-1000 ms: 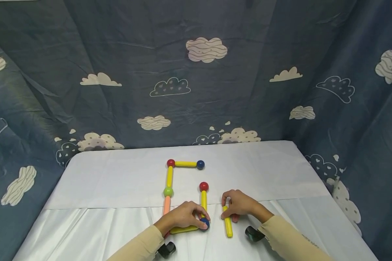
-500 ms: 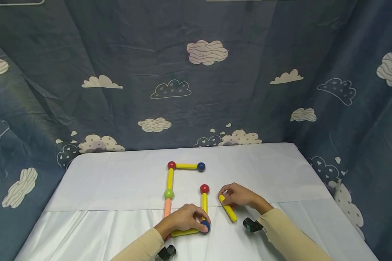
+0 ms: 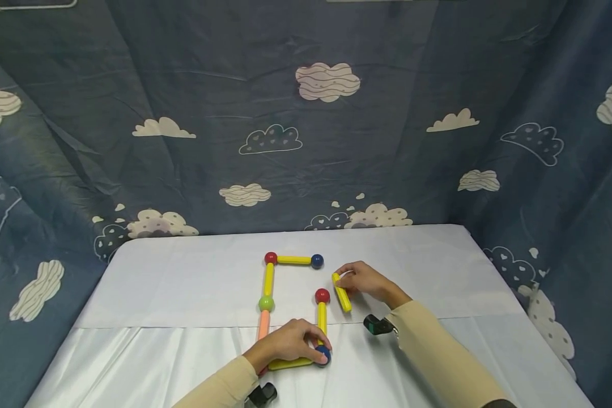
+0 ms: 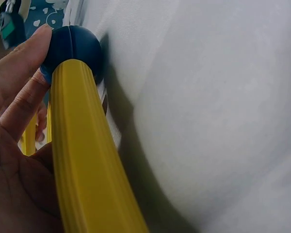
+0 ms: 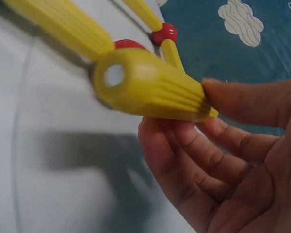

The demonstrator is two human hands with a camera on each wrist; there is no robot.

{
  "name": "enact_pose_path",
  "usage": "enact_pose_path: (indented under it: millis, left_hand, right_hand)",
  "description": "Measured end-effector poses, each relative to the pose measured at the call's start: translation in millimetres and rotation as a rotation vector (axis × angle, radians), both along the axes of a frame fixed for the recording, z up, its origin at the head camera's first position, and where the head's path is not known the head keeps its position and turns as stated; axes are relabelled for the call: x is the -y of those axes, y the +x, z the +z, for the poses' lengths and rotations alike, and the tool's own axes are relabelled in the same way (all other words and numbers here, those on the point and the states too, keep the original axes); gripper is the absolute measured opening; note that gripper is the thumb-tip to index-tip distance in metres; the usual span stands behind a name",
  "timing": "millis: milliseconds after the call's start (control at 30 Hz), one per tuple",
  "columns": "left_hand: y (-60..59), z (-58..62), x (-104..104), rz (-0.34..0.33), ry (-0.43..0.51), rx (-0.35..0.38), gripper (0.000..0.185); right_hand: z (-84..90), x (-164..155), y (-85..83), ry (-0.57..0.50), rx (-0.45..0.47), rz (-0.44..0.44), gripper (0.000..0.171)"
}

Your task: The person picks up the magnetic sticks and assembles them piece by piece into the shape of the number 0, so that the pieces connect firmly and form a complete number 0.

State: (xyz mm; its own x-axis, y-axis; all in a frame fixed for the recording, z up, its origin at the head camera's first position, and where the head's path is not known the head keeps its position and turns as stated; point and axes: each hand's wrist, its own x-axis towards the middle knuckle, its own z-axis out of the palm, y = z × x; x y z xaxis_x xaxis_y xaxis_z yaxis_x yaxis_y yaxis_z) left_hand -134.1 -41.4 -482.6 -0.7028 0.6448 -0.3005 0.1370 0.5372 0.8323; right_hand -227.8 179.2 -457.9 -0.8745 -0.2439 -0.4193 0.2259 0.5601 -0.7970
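My left hand (image 3: 292,341) grips the near blue ball (image 3: 323,355) between thumb and fingers. A yellow magnetic stick (image 3: 292,364) runs left from that ball, and another yellow stick (image 3: 322,317) leads away from it to a red ball (image 3: 322,296). In the left wrist view the blue ball (image 4: 80,43) touches the end of a yellow stick (image 4: 85,145). My right hand (image 3: 368,281) pinches a loose yellow stick (image 3: 341,293) by its far end, right of that red ball. The right wrist view shows this stick (image 5: 155,87) raised above the cloth, its metal tip bare.
On the left, a pink stick (image 3: 263,324), a green ball (image 3: 266,303) and a yellow stick (image 3: 268,280) lead to a far red ball (image 3: 270,258). From there a yellow stick (image 3: 293,260) reaches a far blue ball (image 3: 317,261). White cloth (image 3: 183,283) covers the table.
My right hand has moved away from me and slightly left, carrying the yellow stick from beside the near blue ball toward the far blue ball. My left hand stays on the near blue ball.
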Motion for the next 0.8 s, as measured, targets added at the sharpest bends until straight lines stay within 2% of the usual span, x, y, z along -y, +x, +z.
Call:
enact_pose_path:
  millis: [233, 467, 800]
  left_hand:
    - [0.2, 0.0, 0, 0.013, -0.003, 0.016, 0.012]
    - [-0.5, -0.4, 1, 0.01, 0.002, 0.023, 0.012]
    - [0.1, -0.6, 1, 0.002, 0.002, 0.02, 0.012]
  right_hand:
    - [-2.6, 14, -20.9, -0.064, 0.06, -0.072, 0.033]
    - [-6.0, 26, -37.6, -0.073, 0.129, -0.148, 0.031]
    - [-13.7, 35, -47.3, -0.089, 0.205, -0.213, 0.024]
